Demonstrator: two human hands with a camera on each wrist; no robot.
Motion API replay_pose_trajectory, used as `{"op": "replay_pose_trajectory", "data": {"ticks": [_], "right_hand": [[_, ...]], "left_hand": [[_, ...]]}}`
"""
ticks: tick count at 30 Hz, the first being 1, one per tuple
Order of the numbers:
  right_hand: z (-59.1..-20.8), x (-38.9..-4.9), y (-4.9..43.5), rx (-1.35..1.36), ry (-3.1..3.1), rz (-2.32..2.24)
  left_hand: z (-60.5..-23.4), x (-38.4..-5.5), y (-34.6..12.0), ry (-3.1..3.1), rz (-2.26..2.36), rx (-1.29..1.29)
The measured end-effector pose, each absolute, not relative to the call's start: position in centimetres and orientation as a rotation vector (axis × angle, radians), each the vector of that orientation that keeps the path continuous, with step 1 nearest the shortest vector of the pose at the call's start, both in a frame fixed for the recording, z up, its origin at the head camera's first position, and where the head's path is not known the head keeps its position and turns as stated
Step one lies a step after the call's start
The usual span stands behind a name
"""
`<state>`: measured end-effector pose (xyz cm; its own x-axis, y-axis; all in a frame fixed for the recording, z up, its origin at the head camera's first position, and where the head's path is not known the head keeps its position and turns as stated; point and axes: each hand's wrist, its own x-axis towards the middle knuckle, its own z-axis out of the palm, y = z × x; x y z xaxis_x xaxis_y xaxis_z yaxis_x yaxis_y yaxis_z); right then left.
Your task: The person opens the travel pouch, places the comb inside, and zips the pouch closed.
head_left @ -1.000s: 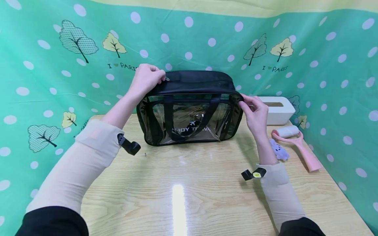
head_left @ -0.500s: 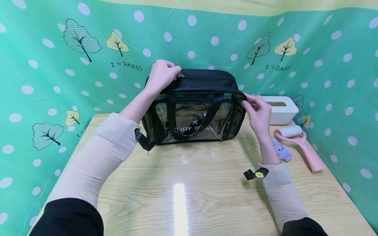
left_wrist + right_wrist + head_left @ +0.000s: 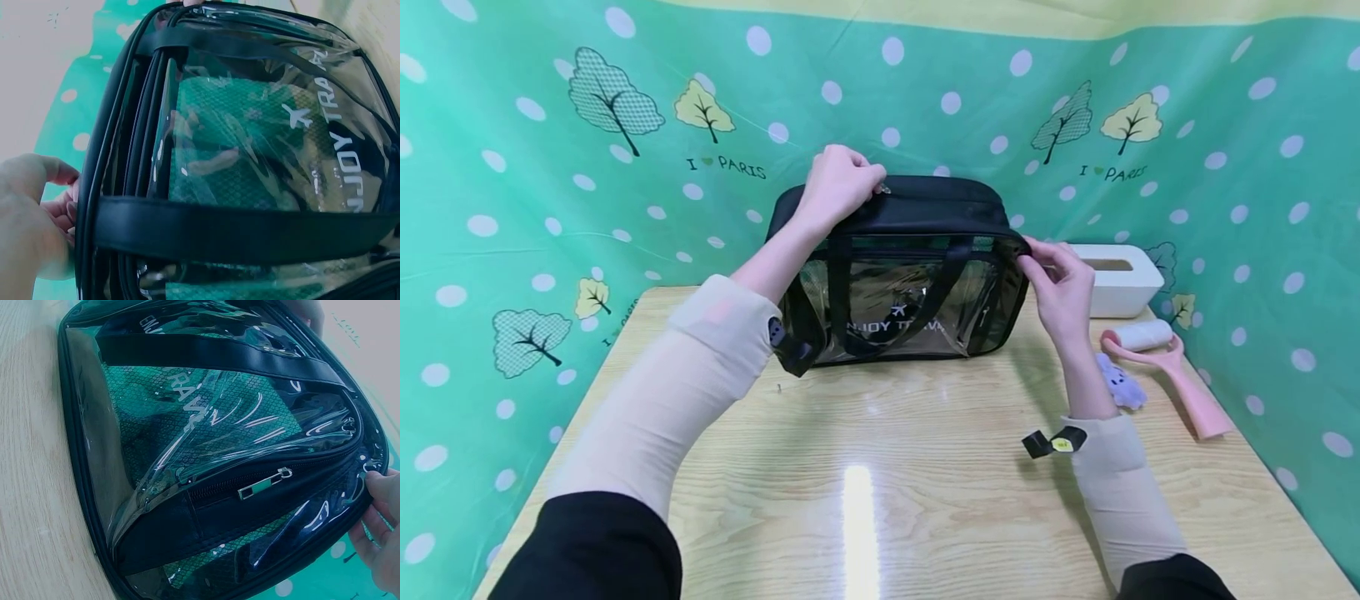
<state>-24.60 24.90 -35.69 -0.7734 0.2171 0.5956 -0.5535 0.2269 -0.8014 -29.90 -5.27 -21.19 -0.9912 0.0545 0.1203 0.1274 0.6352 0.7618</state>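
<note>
A black travel bag (image 3: 925, 215) with a clear front and white lettering stands upright on the table. At its top, my left hand (image 3: 841, 185) pinches a metal zipper pull (image 3: 885, 190), near the middle of the top seam. My right hand (image 3: 1060, 287) grips the bag's upper right corner between thumb and fingers. Two black straps hang over the front, one strap (image 3: 250, 231) crossing the left wrist view. In the right wrist view, a second zipper pull (image 3: 265, 483) lies on the front pocket, and the right fingers (image 3: 378, 515) hold the bag's edge.
Right of the bag stands a white tissue box (image 3: 1123, 287). In front of it lie a pink lint roller (image 3: 1195, 400) and a small purple plush toy (image 3: 1122, 383). A green dotted cloth (image 3: 880, 92) hangs behind and beside the wooden table (image 3: 760, 483).
My left hand has moved to the right along the bag's top, drawing the zipper pull with it. The right hand keeps its grip on the corner.
</note>
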Motion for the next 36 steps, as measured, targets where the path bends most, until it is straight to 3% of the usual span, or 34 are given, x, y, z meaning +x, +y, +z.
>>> {"op": "replay_pose_trajectory", "data": {"ticks": [36], "right_hand": [[-35.7, -24.6, 24.8, 0.307, -1.885, 1.62]], "left_hand": [[-20.2, -29.8, 1.7, -2.858, -1.098, -0.275]]}}
